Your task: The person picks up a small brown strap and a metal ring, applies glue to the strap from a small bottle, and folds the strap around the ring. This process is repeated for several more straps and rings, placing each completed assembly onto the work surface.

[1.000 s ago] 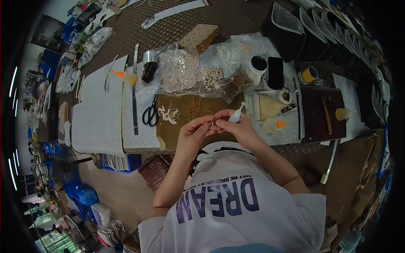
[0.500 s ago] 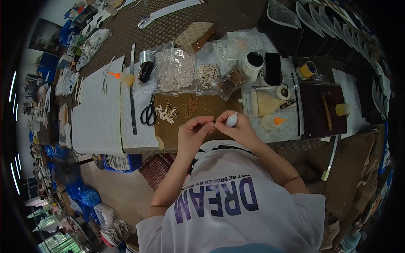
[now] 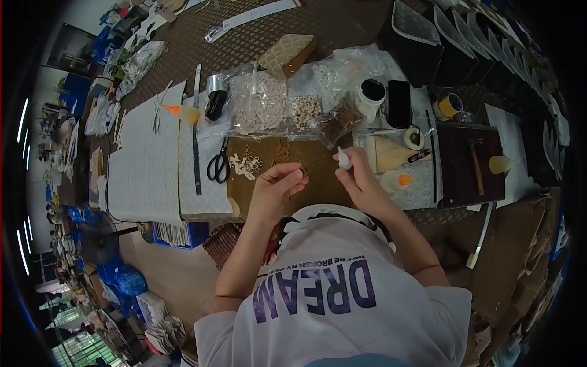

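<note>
My left hand (image 3: pixel 278 186) is closed in a pinch over the brown work board (image 3: pixel 243 196), on a small dark piece (image 3: pixel 304 172) at its fingertips. To its right, my right hand (image 3: pixel 361 180) is wrapped round a small white bottle (image 3: pixel 344 160) whose nozzle points away from me. The two hands are apart. Small pale pieces with metal rings (image 3: pixel 246 164) lie on the board beyond my left hand, and thin brown strips (image 3: pixel 282 153) lie just right of them.
Black scissors (image 3: pixel 218 166) lie left of the board. Behind are bags of small parts (image 3: pixel 261 104), a white mug (image 3: pixel 369 101) and a phone (image 3: pixel 398 104). Orange-tipped bottles stand left (image 3: pixel 186 114) and right (image 3: pixel 394 180). A hammer (image 3: pixel 476 165) rests on a dark block at the right.
My hands have moved apart. My right hand has shifted right with the white bottle, which now points away from me; my left hand keeps its pinch. The whole view has shifted slightly.
</note>
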`<state>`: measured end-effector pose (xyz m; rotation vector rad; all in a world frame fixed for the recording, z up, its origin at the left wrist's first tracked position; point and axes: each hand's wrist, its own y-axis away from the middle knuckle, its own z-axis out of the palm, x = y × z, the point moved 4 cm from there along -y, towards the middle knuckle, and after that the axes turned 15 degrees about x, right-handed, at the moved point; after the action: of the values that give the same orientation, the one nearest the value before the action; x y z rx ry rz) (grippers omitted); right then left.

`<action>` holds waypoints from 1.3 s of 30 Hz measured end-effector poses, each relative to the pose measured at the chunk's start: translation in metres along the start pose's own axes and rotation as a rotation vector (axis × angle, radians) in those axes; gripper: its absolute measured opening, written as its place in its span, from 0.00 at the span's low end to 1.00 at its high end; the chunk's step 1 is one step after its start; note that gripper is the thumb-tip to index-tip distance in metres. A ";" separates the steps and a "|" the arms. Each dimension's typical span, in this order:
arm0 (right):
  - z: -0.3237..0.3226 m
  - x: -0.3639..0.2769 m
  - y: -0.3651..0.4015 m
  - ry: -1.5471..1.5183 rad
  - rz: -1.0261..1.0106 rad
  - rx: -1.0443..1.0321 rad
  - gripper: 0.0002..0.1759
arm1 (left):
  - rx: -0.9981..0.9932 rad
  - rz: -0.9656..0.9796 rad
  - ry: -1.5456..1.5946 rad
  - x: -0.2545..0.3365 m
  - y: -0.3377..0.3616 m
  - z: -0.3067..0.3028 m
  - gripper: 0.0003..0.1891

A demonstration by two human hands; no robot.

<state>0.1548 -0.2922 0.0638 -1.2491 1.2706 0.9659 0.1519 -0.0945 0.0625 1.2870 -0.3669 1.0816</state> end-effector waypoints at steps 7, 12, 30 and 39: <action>-0.016 -0.029 -0.003 0.067 -0.114 -0.019 0.22 | -0.052 -0.056 0.026 -0.002 -0.004 0.003 0.10; -0.018 -0.028 -0.003 0.107 -0.219 -0.028 0.22 | -0.083 -0.065 -0.002 -0.001 -0.004 0.007 0.10; -0.011 -0.036 -0.007 0.332 -0.431 -0.043 0.20 | -0.023 -0.082 -0.056 -0.005 -0.006 0.005 0.11; -0.013 -0.022 -0.011 -0.043 0.001 -0.074 0.16 | -0.029 -0.131 0.009 -0.003 -0.007 0.005 0.11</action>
<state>0.1619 -0.3034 0.0882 -1.2777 1.2115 1.0440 0.1581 -0.0997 0.0576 1.2630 -0.2868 0.9682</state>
